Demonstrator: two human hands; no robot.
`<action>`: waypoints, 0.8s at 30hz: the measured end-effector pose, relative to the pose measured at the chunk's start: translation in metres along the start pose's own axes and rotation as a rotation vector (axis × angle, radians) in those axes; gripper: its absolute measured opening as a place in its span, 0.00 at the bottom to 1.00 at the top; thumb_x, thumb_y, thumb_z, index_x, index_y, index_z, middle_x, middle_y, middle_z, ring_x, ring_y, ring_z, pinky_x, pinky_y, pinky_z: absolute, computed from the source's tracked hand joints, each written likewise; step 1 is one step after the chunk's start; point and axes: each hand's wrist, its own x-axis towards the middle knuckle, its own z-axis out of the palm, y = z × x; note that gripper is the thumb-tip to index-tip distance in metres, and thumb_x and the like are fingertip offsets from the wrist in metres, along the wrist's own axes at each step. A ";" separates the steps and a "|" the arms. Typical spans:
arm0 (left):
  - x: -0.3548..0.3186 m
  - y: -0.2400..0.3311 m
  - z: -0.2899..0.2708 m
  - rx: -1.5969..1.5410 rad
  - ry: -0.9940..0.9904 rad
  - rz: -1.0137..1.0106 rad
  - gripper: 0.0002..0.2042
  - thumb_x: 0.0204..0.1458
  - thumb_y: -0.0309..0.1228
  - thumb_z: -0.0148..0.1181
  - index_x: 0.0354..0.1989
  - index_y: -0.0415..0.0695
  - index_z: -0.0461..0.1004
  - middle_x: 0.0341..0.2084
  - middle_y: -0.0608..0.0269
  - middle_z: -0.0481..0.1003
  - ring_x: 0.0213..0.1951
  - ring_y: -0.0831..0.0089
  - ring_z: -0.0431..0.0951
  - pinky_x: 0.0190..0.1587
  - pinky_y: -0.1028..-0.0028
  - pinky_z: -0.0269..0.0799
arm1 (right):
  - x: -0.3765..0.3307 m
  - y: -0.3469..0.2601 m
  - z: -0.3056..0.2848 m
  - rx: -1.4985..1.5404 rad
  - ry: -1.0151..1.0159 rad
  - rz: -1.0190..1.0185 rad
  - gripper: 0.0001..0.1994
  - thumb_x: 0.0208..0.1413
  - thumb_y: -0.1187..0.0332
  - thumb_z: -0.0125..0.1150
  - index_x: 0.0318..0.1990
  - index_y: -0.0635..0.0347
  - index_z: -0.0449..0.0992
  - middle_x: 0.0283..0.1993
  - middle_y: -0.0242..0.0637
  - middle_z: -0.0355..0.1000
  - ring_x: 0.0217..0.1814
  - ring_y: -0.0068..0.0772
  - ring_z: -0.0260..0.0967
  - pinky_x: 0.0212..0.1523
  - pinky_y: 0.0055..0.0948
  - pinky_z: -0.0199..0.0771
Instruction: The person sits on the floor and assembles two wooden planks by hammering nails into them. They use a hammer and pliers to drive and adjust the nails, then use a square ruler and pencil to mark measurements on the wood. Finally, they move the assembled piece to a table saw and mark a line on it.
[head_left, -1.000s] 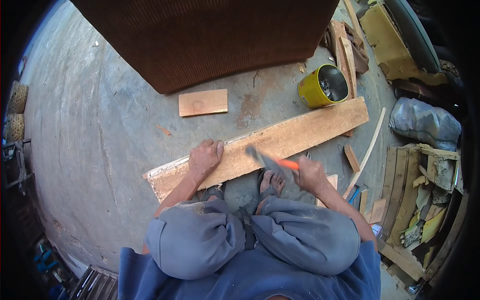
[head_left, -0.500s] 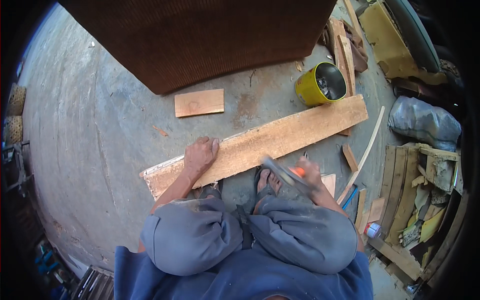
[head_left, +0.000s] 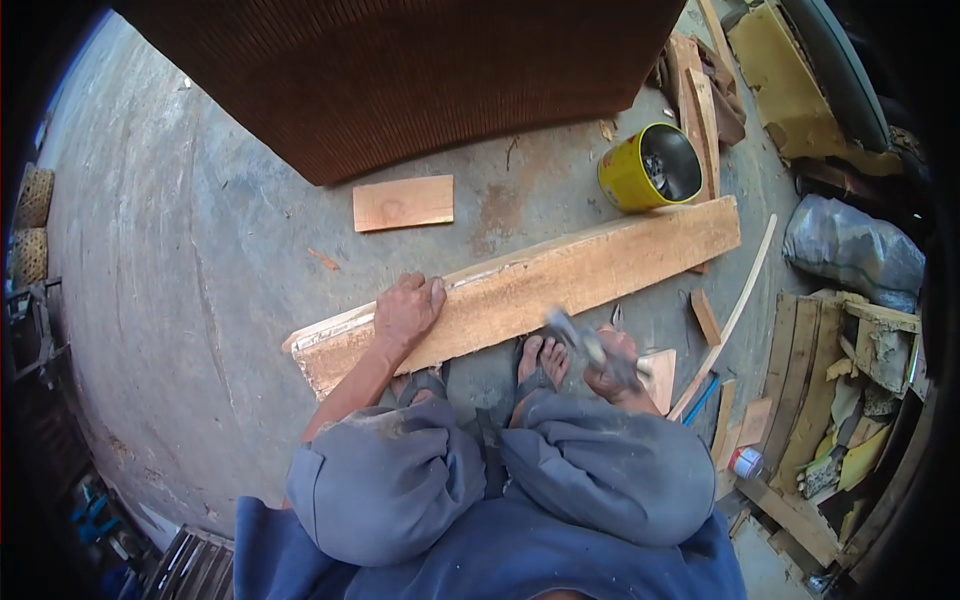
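A long wooden plank lies aslant across the floor in front of my feet, its right end farther away. My left hand grips it near its left end, fingers curled over the far edge. Low over the floor by my right foot, my right hand is closed around a hammer. Motion smears the hammer, and its head points toward the plank without touching it. Pliers lie partly hidden just beyond that hand.
A yellow can holding small metal pieces stands beyond the plank's right end. A short board lies farther left, below a large brown ribbed panel. Wood scraps, a thin strip and a small tin lie at the right.
The hammer and my right hand have shifted slightly right and turned, hiding the orange handle part. My left hand keeps its hold; the plank's far edge face shows more. The whole view has shifted slightly.
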 end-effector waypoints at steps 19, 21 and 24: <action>0.029 -0.006 -0.015 0.055 -0.011 -0.007 0.20 0.65 0.41 0.51 0.30 0.37 0.79 0.30 0.49 0.78 0.35 0.48 0.80 0.38 0.52 0.77 | -0.012 0.003 0.051 -0.072 -0.060 0.524 0.14 0.67 0.59 0.56 0.38 0.63 0.69 0.25 0.58 0.72 0.28 0.66 0.73 0.30 0.55 0.72; 0.033 -0.015 -0.008 0.047 0.053 0.018 0.19 0.65 0.40 0.51 0.31 0.37 0.80 0.32 0.49 0.78 0.38 0.48 0.79 0.39 0.52 0.76 | -0.007 -0.002 0.034 -0.047 -0.112 0.665 0.15 0.66 0.58 0.55 0.41 0.64 0.72 0.34 0.60 0.76 0.34 0.65 0.76 0.39 0.55 0.76; 0.038 -0.001 -0.016 0.012 -0.094 -0.032 0.17 0.66 0.41 0.51 0.40 0.40 0.81 0.38 0.48 0.77 0.43 0.48 0.78 0.46 0.51 0.75 | 0.008 -0.005 0.090 -0.079 -0.106 0.671 0.13 0.68 0.59 0.51 0.47 0.60 0.69 0.42 0.58 0.72 0.43 0.61 0.71 0.45 0.54 0.71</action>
